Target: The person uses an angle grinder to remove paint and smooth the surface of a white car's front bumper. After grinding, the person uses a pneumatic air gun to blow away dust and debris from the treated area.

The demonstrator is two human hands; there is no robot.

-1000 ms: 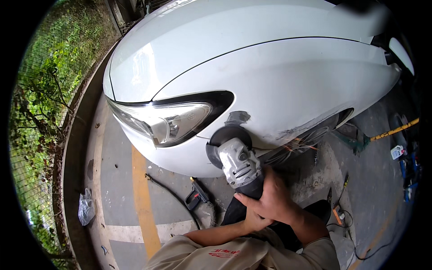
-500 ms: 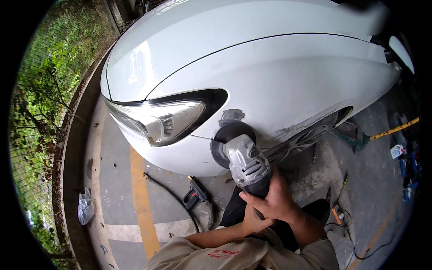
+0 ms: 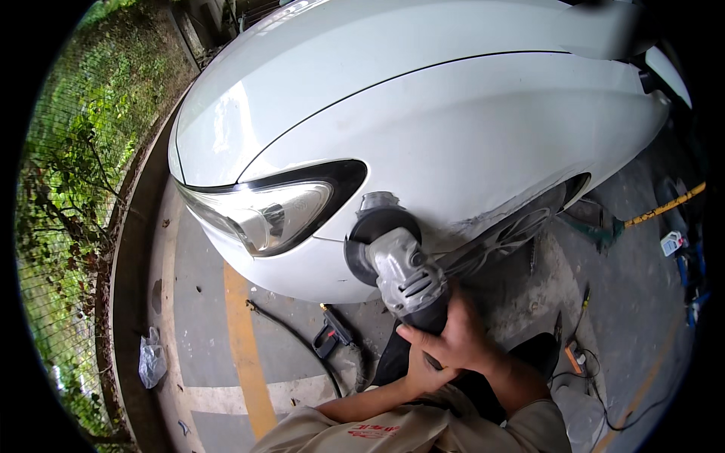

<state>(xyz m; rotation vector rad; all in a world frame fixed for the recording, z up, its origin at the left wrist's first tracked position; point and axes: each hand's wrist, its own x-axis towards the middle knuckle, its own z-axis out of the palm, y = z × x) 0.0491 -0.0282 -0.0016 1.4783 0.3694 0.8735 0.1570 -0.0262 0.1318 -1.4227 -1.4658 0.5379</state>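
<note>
Down from the wearer's head looked one wide fisheye, upright, facing the front corner of the white car at close range, the right forearm low in view, straight lines bowing toward the dark rim!

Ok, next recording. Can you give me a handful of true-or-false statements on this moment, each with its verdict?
1. The left hand and right hand both grip the grinder. True.
2. The headlight is right of the grinder in the picture. False: it is to the left.
3. A grey patch shows just above the grinder's disc in the picture. True.
4. The car is black. False: it is white.
5. A clear bag lies left of the yellow stripe. True.
</note>
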